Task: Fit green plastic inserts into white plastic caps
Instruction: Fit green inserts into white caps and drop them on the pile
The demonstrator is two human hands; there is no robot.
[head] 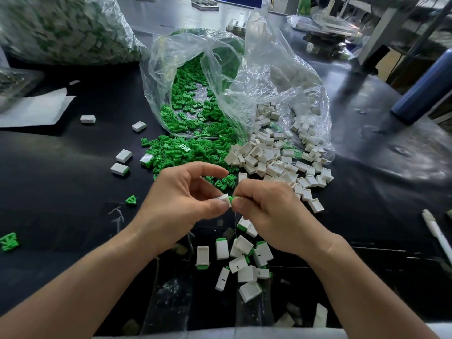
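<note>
My left hand (186, 194) pinches a white cap (224, 198) between thumb and finger. My right hand (271, 211) pinches a green insert (233, 199) whose tip meets the cap's open end. Loose green inserts (186, 152) spill from a clear bag (195, 77) just beyond my hands. Empty white caps (274, 157) lie in a heap to their right. Several caps with green inserts fitted (247, 263) lie on the black table below my right wrist.
A few fitted caps (121, 162) and stray inserts (9, 242) lie at the left. A large full bag (66, 28) stands at the back left. A blue cylinder (425, 86) stands at the right and a white pen (437, 233) near the right edge.
</note>
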